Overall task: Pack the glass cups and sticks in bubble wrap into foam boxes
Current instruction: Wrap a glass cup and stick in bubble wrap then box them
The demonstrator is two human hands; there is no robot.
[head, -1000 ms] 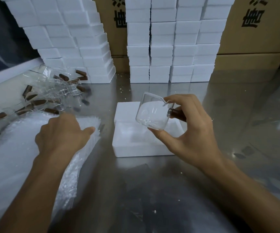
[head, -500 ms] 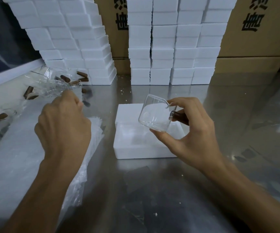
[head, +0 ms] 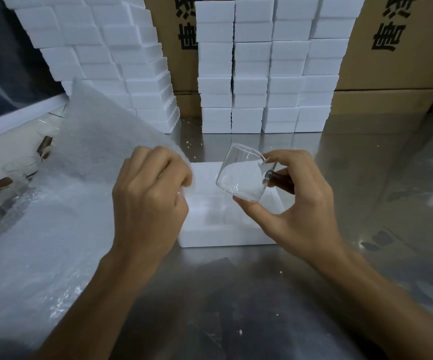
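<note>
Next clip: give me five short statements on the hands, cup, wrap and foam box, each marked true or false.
1. The right hand holds a glass cup above the open foam box. True.
2. The left hand rests flat on the table. False: it pinches a lifted sheet of bubble wrap.
3. The cup is already wrapped. False: it is bare.
4. Foam boxes are stacked at the back. True.
5. The open box holds a cup. False: nothing shows in it.
</note>
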